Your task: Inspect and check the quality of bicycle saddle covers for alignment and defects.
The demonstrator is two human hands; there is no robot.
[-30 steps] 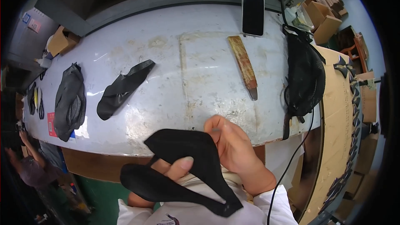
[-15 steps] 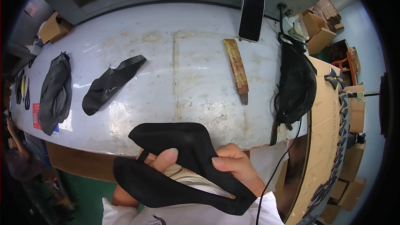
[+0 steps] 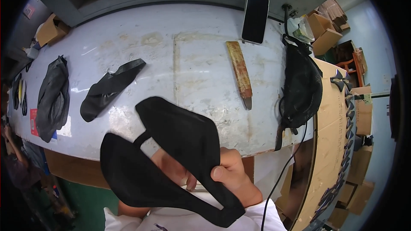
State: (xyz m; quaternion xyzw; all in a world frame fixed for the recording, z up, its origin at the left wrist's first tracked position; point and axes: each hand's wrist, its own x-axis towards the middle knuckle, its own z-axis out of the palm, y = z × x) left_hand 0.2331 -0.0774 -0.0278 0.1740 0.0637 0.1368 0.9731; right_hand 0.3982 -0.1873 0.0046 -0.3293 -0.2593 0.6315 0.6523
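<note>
A black V-shaped piece (image 3: 184, 132) hangs in front of me over the table's near edge. Its two broad ends are linked by a short narrow strip, and its sides meet in a point at lower right. My right hand (image 3: 233, 173) is closed on its right side, thumb in front and fingers curled behind. Through its opening shows part of my left hand (image 3: 171, 167), behind the piece; most of those fingers are hidden or blurred. Beyond, on the white table (image 3: 201, 72), lie a short-bladed knife (image 3: 239, 68) with a worn yellow-brown handle and a flat black piece (image 3: 111, 87).
A phone (image 3: 255, 17) lies at the table's back. To the right are a black mesh bag (image 3: 303, 85), a hanging cable (image 3: 282, 184) and cardboard (image 3: 323, 145) with several dark curved pieces. Left are a crumpled black piece (image 3: 53, 98), tools (image 3: 21, 96) and another person's arm (image 3: 15, 145).
The black piece has tilted up and shifted left, its broad ends rising over the table edge. My left thumb has come off its front and that hand has dropped behind it; my right hand keeps hold.
</note>
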